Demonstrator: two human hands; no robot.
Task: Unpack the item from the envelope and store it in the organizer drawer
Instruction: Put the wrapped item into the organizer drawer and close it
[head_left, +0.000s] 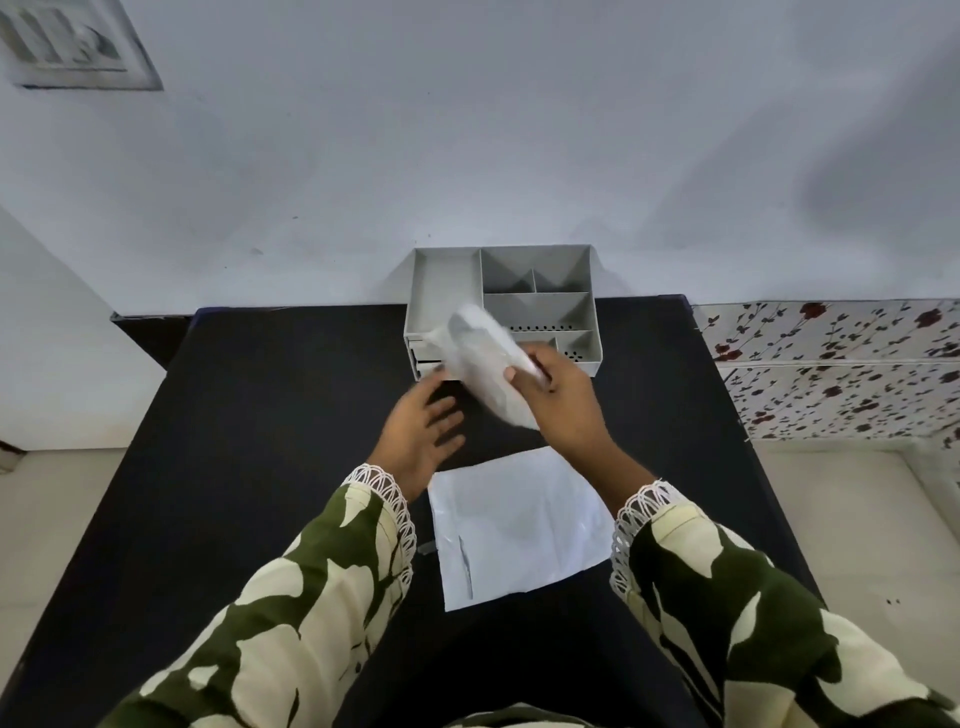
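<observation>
Item in a clear, crinkled plastic wrapper, blurred and greyish, is held tilted above the black table, in front of the grey compartmented plastic organizer. The left hand hovers with fingers spread beside it; the right hand grips the wrapper. The flat white envelope lies nearer the person.
</observation>
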